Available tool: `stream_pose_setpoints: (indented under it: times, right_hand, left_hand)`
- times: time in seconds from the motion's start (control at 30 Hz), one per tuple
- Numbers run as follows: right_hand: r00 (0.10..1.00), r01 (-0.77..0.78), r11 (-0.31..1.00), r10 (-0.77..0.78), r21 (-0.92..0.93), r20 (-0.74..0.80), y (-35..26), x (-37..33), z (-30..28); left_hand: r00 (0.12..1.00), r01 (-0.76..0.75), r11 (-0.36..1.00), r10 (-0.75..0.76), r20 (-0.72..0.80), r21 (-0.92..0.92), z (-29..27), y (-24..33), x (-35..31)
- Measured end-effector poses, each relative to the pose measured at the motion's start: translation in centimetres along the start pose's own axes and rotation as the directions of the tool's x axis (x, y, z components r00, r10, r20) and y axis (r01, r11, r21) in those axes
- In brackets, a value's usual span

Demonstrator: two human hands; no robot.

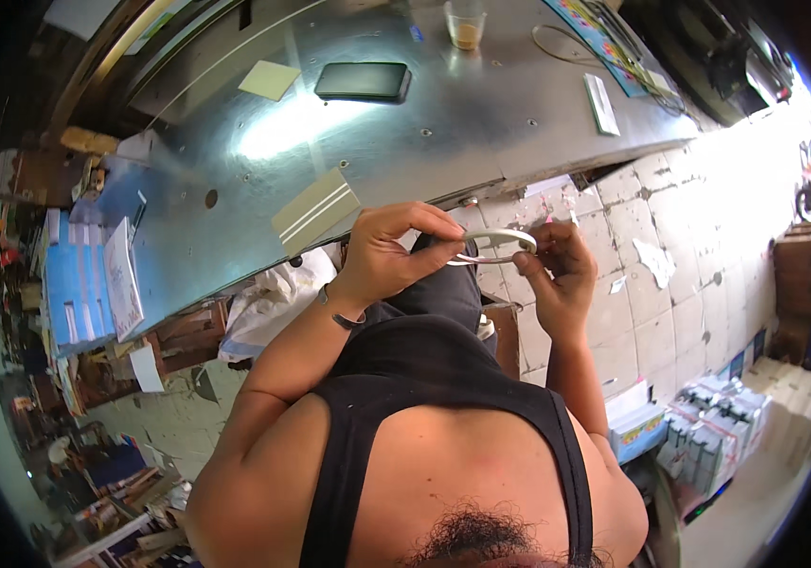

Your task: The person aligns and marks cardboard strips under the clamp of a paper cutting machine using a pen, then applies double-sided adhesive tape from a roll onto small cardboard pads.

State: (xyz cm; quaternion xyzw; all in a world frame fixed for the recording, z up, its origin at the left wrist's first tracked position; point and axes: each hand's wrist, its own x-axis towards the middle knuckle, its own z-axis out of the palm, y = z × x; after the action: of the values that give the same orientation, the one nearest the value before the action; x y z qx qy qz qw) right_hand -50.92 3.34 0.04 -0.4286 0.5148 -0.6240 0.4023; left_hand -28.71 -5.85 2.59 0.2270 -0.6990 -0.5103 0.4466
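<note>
Closest to the lens is your own chest in a black sleeveless top (443, 398), and both forearms rise from it toward a thin white ring (495, 244) held up in front of you. Your left hand (391, 256) grips the ring's left end, thumb beneath and fingers curled over its upper edge. Your right hand (557, 275) meets it from the other side, fingertips pinching the right end. The ring lies nearly flat, seen almost edge-on, its long axis running left to right between your two hands, so each hand has one end and neither is clearly nearer to its middle. It hangs in the air over your lap, short of the metal table (443, 123) and touching nothing on it. On the table, well beyond the ring, lie a dark phone (364, 81), a yellow note (269, 79), a grey striped card (315, 210) near the front edge, and a plastic cup (465, 24) with brown liquid.
</note>
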Motion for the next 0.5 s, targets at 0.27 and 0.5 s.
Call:
stream_pose_setpoints:
  times: [0.27,0.5]
  right_hand:
    - [0.936,0.29,0.802,-0.125,-0.522,0.329,-3.8,1.6,3.0]
    - [0.953,0.234,0.97,-0.216,-0.065,0.211,0.4,2.4,4.9]
  left_hand:
    - [0.984,-0.169,0.955,0.149,0.098,0.245,-1.5,0.7,-0.9]
    - [0.981,-0.054,0.992,0.074,-0.177,0.117,-3.0,2.9,-3.2]
